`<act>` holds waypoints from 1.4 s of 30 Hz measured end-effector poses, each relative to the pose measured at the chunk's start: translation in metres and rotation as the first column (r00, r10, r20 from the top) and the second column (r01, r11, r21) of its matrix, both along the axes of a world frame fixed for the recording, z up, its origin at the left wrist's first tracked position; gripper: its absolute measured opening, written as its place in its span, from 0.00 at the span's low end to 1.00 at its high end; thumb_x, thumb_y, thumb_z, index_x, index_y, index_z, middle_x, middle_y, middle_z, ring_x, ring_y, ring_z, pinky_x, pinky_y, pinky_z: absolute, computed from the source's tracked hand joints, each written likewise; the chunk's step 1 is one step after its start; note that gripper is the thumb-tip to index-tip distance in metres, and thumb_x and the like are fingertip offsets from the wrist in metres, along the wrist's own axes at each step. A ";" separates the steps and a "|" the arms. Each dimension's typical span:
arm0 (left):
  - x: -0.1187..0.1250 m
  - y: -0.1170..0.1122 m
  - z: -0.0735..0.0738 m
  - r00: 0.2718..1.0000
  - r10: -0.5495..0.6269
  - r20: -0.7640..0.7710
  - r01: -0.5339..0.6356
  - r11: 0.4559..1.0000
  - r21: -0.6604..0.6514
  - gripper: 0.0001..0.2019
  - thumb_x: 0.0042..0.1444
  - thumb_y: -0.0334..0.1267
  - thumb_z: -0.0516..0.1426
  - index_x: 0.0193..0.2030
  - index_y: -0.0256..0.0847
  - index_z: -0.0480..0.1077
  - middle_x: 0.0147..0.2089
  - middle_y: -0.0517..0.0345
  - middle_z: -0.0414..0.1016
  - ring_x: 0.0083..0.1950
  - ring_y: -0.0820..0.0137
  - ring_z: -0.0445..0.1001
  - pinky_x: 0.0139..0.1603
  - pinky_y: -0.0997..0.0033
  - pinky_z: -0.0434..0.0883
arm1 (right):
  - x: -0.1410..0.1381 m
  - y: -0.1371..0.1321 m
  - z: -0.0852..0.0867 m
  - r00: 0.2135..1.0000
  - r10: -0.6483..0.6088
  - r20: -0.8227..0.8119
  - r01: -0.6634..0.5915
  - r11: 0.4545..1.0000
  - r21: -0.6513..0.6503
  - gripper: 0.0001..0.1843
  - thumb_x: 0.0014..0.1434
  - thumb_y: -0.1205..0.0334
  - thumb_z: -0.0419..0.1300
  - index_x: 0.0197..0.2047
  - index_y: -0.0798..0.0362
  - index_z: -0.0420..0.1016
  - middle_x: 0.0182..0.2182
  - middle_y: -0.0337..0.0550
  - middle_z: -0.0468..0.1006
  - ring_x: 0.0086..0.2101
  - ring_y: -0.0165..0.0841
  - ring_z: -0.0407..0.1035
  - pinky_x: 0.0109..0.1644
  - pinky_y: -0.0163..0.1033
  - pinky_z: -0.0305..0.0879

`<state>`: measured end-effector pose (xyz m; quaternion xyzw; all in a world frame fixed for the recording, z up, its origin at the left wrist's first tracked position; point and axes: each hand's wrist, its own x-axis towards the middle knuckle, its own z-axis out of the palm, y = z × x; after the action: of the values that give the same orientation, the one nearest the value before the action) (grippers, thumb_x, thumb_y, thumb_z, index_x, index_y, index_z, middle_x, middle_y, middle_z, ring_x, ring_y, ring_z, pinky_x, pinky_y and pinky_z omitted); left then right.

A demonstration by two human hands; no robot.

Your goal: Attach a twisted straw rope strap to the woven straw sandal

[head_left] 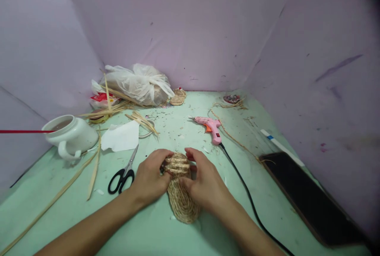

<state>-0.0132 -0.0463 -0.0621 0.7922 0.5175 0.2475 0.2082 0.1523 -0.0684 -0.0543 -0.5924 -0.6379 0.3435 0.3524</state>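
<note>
A small woven straw slipper (183, 204) lies on the table in front of me, its strap end pointing away and its sole end towards me. My left hand (152, 174) grips its left edge by the strap, with the thumb against the side. On the other side, my right hand (204, 178) curves round the slipper's right edge, its thumb resting on the woven sole. Some of the fingers of both hands are hidden behind the strap. Black-handled scissors (123, 178) lie just left of my left hand. Beyond my right hand lies a pink glue gun (211, 127).
A white mug-like pot (84, 135) stands at the left, near long straw strips (59, 190) and a white paper piece (120, 136). A plastic bag (136, 83) and another woven piece (178, 97) sit by the back wall. The black cord (245, 188) and a dark flat panel (308, 196) lie right.
</note>
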 end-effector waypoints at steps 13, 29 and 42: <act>0.002 -0.018 0.015 0.986 -0.147 -0.075 0.161 0.747 0.646 0.12 0.43 0.24 0.58 0.36 0.40 0.67 0.52 0.46 0.63 0.53 0.56 0.62 0.51 0.51 0.64 | 0.007 -0.019 -0.009 0.984 -0.056 -0.172 0.018 0.976 -0.216 0.23 0.45 0.69 0.60 0.46 0.51 0.63 0.24 0.35 0.73 0.22 0.31 0.68 0.26 0.35 0.64; 0.000 -0.013 0.008 0.946 -0.058 -0.320 0.296 0.558 0.775 0.11 0.47 0.26 0.57 0.38 0.39 0.68 0.48 0.43 0.72 0.56 0.52 0.62 0.53 0.46 0.60 | -0.017 -0.028 -0.007 0.923 -0.117 -0.368 0.075 0.989 -0.126 0.18 0.47 0.71 0.56 0.44 0.52 0.66 0.23 0.36 0.75 0.22 0.30 0.70 0.24 0.32 0.63; 0.011 -0.013 -0.001 0.931 -0.168 -0.325 0.358 0.603 0.713 0.11 0.45 0.17 0.53 0.37 0.28 0.64 0.47 0.33 0.64 0.54 0.47 0.61 0.49 0.42 0.66 | -0.018 -0.021 -0.022 0.880 -0.173 -0.442 0.053 0.961 -0.271 0.16 0.44 0.73 0.56 0.37 0.53 0.75 0.19 0.33 0.66 0.18 0.24 0.58 0.21 0.29 0.54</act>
<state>-0.0027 -0.0590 -0.0626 0.8955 0.2619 0.3170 -0.1700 0.1347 -0.0896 -0.0759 -0.5699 -0.4512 0.5310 0.4356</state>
